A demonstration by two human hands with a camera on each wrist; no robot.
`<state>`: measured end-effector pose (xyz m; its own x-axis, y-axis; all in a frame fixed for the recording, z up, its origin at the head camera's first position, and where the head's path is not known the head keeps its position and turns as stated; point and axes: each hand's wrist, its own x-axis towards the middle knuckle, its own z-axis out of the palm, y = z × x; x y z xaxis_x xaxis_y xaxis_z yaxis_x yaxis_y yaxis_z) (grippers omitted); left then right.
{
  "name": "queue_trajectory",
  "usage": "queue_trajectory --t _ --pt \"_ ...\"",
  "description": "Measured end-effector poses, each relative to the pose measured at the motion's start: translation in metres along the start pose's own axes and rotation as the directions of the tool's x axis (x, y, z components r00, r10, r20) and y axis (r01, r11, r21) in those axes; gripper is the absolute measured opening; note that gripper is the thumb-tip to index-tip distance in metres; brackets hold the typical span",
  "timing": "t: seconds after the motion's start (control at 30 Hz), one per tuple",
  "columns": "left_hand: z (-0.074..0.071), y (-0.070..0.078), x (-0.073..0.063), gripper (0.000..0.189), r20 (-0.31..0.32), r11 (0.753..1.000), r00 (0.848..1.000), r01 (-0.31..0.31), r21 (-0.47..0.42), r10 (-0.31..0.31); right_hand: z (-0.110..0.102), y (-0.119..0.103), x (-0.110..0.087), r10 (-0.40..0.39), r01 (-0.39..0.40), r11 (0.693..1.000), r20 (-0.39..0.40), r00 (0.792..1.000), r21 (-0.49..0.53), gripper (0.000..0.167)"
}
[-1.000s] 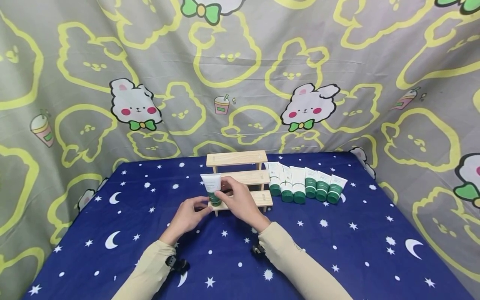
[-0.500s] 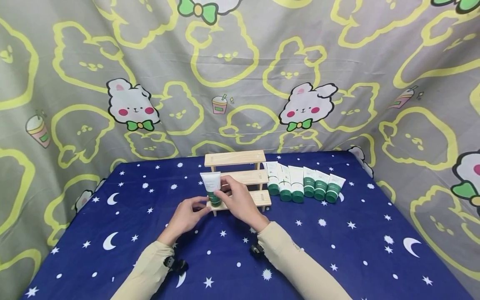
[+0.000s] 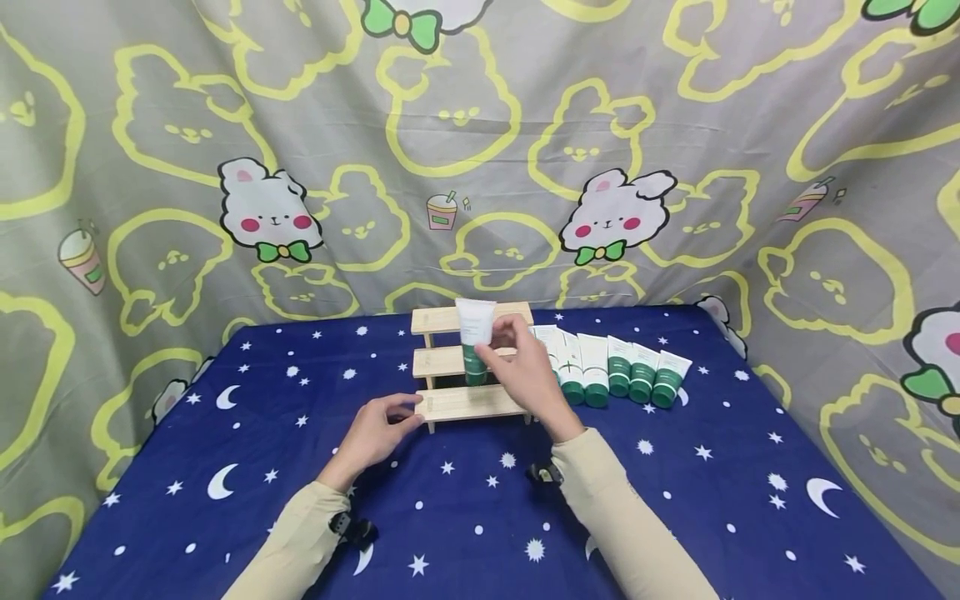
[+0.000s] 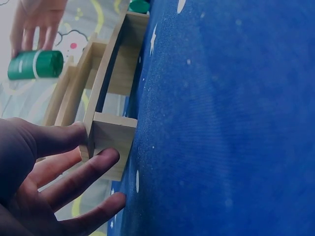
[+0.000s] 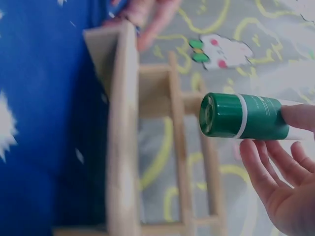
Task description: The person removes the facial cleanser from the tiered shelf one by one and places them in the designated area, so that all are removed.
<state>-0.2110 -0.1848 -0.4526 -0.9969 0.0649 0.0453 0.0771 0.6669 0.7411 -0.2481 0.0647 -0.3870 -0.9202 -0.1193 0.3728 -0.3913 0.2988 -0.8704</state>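
My right hand (image 3: 527, 375) pinches a white and green squeeze tube (image 3: 476, 323) between thumb and fingers. The tube hangs upright, its green cap (image 5: 216, 114) downward, in the air above the lowest step of a three-step wooden stand (image 3: 468, 403). In the right wrist view a space shows between the cap and the wood. At the stand's left end, my left hand (image 3: 380, 433) grips the bottom step; in the left wrist view the thumb (image 4: 59, 140) lies on the board's edge, with fingers around its end.
Several similar tubes (image 3: 595, 371) lie side by side on the blue cloth (image 3: 465, 508), right of the stand, caps toward me. A patterned grey curtain (image 3: 495, 108) hangs behind the table.
My right hand has lifted the tube off the left end of the bottom step and carried it up and to the right. The left hand stays at the stand's left end.
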Motion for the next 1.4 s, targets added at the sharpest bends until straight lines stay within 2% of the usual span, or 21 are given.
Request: queue_trajectory --t 0.33,0.63,0.83,1.13,1.4 --pt "0.000 0.000 0.001 0.033 -0.001 1.000 1.000 -0.003 0.001 0.003 -0.059 0.001 0.002 0.027 -0.031 0.999 -0.120 0.992 -0.030 0.038" --pt "0.001 0.001 0.000 0.033 0.001 1.000 1.000 0.004 0.004 -0.004 -0.107 0.001 0.000 0.041 -0.046 0.998 -0.141 0.989 -0.033 0.047" --pt "0.000 0.002 0.000 0.033 -0.001 1.000 1.000 0.005 0.009 -0.005 -0.133 0.002 -0.003 0.063 -0.065 0.998 -0.197 0.978 -0.002 0.048" --pt "0.000 0.002 0.000 0.033 0.000 1.000 1.000 0.016 0.012 -0.016 -0.171 0.017 -0.007 0.112 -0.112 0.994 -0.324 0.939 0.019 0.042" --pt "0.000 0.002 0.000 0.033 -0.001 1.000 1.000 0.013 0.016 -0.013 -0.200 0.031 -0.011 0.208 -0.164 0.977 -0.415 0.886 0.140 0.040"
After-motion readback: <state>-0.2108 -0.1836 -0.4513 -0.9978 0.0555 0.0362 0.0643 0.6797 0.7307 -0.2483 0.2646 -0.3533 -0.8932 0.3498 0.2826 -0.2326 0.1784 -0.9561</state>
